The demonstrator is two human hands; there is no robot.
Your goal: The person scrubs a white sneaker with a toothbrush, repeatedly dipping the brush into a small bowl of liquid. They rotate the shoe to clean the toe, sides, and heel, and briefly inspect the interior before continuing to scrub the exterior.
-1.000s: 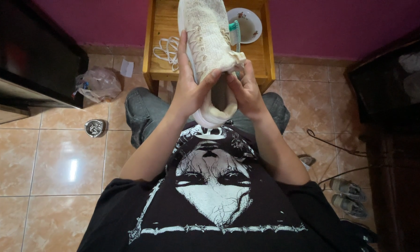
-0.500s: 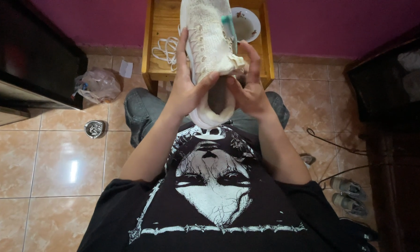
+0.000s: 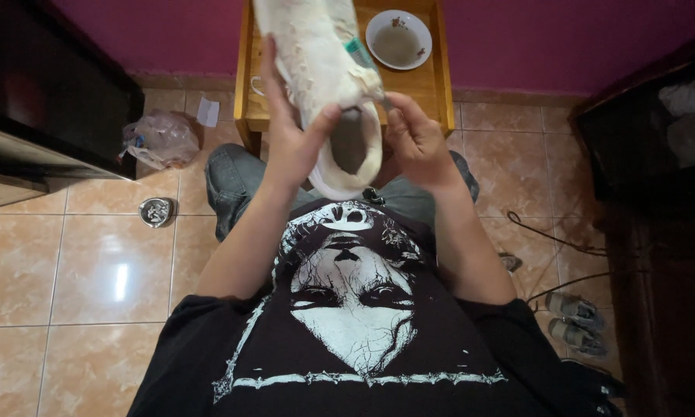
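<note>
One dirty bowl (image 3: pixel 397 38) behind white shoe (image 3: pixel 316 62)

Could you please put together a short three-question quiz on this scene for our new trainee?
1. True or false: both hands grip the cream-white fabric shoe.
2. Which lies nearest the round white ceramic bowl: A) small wooden table, B) crumpled clear plastic bag, C) round metal dish?
3. Fill in: the left hand sits at the shoe's ___ opening.

Key: 1 true, the right hand too; 2 A; 3 ankle.
</note>
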